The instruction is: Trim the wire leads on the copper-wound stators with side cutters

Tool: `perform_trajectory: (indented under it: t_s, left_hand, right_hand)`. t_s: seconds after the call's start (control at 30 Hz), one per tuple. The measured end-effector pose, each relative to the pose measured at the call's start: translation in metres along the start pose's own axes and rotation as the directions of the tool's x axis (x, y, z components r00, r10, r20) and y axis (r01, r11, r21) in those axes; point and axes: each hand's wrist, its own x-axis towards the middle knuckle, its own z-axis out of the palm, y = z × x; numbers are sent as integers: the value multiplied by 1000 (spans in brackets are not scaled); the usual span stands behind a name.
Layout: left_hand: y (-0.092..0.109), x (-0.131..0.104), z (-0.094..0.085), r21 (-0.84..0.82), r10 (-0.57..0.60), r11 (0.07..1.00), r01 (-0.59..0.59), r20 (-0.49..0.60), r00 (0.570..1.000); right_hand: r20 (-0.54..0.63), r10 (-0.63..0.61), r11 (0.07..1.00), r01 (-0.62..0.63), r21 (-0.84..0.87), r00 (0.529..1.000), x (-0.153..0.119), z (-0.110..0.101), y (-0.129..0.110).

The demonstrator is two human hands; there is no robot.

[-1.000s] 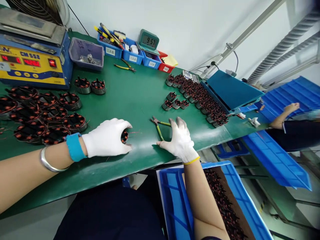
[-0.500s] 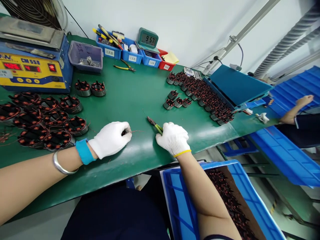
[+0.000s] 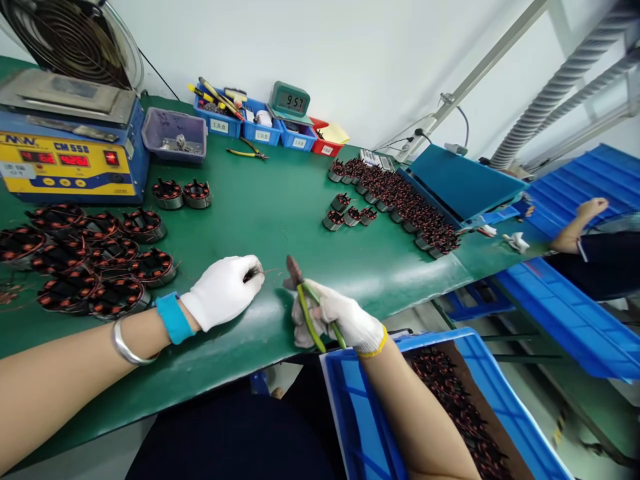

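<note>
My left hand [image 3: 223, 293], in a white glove with a blue wrist strap, rests closed on the green bench. Thin copper wires [image 3: 270, 271] poke out past its fingertips; anything more inside the grip is hidden. Green-handled cutting pliers [image 3: 311, 313] lie in my gloved right hand [image 3: 327, 313], jaws pointing up and away, a short way right of the left hand. Wire-wound motor stators [image 3: 117, 297] crowd the bench left of my left hand, stray wires sticking out. Two more stators [image 3: 167, 193] sit behind them.
At the back left stands a yellow-and-blue CM 558 machine [image 3: 70, 167] beside a purple bin [image 3: 175, 153]. Blue tool bins [image 3: 263, 133] line the wall. Rows of stators [image 3: 400, 200] fill the right side. A blue crate [image 3: 350, 393] stands below my right arm; another person's arm [image 3: 575, 227] shows far right.
My right hand has turned over and drawn slightly toward me, swinging the pliers so their handles and jaws show upright. The left hand stays in place over the bench. The view has shifted slightly.
</note>
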Motion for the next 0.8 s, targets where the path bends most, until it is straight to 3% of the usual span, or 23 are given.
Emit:
perform_trajectory:
  t_s: [0.17,0.43,0.63,0.73,0.8]
  left_hand:
    - [-2,1,2,12,6,1000,-6,3,1000]
    - [-3,2,1,15,51,999,-52,28,998]
    - [2,2,-4,33,49,998,-51,58,997]
    - [5,-4,-18,202,26,979,-33,36,999]
    - [3,-10,-29,348,2,937,-19,51,999]
  right_hand:
    - [8,115,983,-113,-142,993,0,6,3]
    - [-38,83,937,-91,-337,996,4,18,-7]
    - [-27,154,953,-156,-258,988,8,20,-4]
    - [-18,125,972,-127,-199,992,7,20,-1]
    - [-39,20,994,-24,-111,999,8,19,2]
